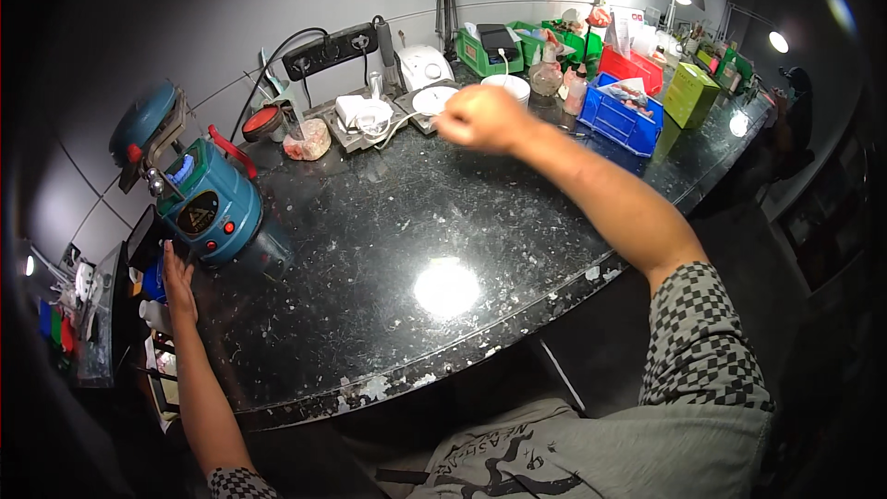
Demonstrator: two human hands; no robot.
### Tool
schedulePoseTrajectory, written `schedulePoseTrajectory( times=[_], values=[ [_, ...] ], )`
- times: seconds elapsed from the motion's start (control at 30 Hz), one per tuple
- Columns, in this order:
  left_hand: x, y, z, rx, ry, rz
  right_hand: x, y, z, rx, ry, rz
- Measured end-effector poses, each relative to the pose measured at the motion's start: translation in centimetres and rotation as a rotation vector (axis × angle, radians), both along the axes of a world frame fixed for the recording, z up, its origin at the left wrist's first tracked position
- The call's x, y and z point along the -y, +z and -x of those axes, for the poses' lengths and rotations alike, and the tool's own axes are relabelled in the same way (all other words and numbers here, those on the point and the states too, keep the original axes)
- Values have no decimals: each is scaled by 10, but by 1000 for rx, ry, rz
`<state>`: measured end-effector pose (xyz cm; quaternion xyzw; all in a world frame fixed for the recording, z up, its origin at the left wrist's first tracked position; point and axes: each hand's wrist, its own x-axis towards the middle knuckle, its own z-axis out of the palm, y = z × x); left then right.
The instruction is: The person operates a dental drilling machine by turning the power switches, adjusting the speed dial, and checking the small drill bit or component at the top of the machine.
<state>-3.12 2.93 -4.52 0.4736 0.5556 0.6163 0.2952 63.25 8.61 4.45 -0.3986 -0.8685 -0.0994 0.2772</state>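
My left hand (178,282) is at the left end of the black worktop, its fingers stretched out and upright. It holds nothing that shows. Beside it stands a round teal machine (220,208) with red buttons and a raised lid (145,122). My right hand (482,118) is lifted over the far side of the worktop, arm stretched forward. Its fingers are curled into a fist and slightly blurred; whatever they might hold is hidden. Just behind it are a white round dish (432,100) and a white tub (506,85), partly covered by the hand.
A white device with a cable (363,115) and a pinkish block (308,140) stand at the back. Blue (621,122), red (632,68) and green bins (480,54) line the right, near a yellow-green box (691,94). Power sockets (331,54) hang on the wall. Another person (793,115) is far right.
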Motion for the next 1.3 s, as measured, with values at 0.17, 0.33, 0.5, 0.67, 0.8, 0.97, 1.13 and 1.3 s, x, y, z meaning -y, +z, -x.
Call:
schedulePoseTrajectory(
  times=[0.17,0.33,0.5,0.67,0.8,0.97,1.13,1.3],
  values=[
    [-4,-2,-6,-90,83,22,-53,4,-144,-283,-702,325],
    [-1,0,1,-65,121,28,-97,-11,-173,-372,-668,754],
    [-1,3,-13,-67,104,26,-133,-24,-183,-200,-799,769],
    [-4,6,-31,-28,62,7,-167,-32,-218,-302,-1065,836],
    [31,24,-12,-59,150,20,-173,-47,-156,-224,-1068,783],
    [-13,4,-38,31,43,-14,-184,-28,-256,55,-1187,828],
    [24,20,-9,-25,140,-11,-174,-36,-160,141,-1063,904],
    [-29,2,-61,79,-24,-18,-177,-29,-283,107,-1298,846]
  ],
)
